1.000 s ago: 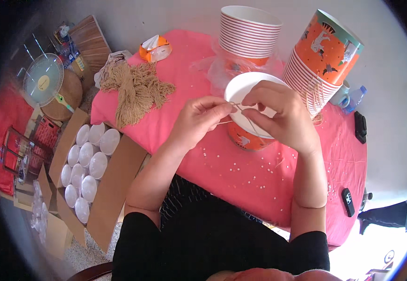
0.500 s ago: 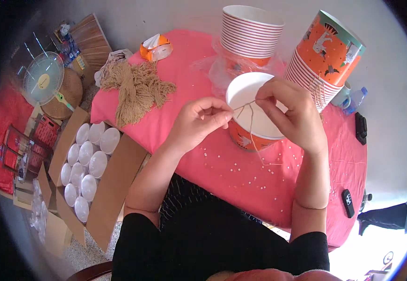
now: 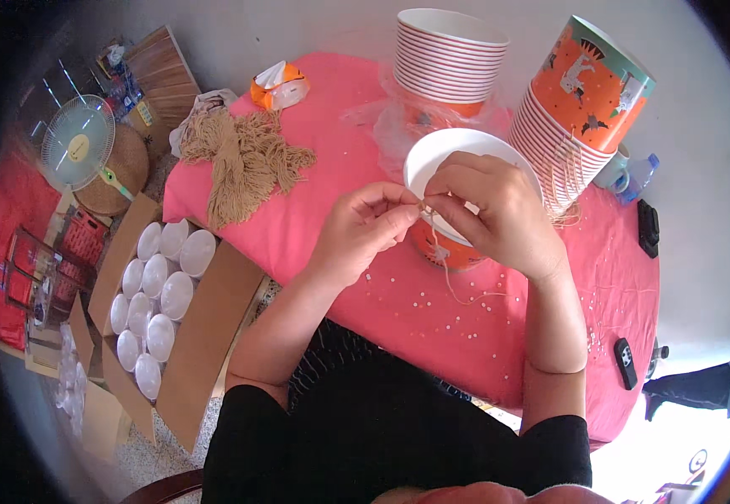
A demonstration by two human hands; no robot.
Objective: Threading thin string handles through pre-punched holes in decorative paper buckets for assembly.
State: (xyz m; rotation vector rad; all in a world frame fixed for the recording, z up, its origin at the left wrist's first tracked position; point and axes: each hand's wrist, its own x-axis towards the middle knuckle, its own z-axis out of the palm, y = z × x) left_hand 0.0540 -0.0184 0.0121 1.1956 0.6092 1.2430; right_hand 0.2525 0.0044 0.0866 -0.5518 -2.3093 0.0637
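Note:
A thin tan string (image 3: 446,267) is pinched between the fingertips of my left hand (image 3: 363,228) and my right hand (image 3: 499,212). My hands nearly meet at the near left rim of a paper bucket (image 3: 425,155), white inside and orange outside. From my fingers the string's tail hangs past the bucket and curves onto the table. Whether there is a knot at my fingertips is too small to tell. My right hand covers part of the bucket's opening.
Two stacks of paper buckets (image 3: 449,63) stand at the back, one wrapped low in clear plastic. A bundle of tan strings (image 3: 243,164) and an orange tissue pack (image 3: 279,86) lie at left. Small white discs dot the pink tablecloth (image 3: 365,328). A carton (image 3: 205,336) holds plastic cups.
My right hand has moved left and slightly down, so the fingertips of both hands have come close together. The stretch of string between them has shortened.

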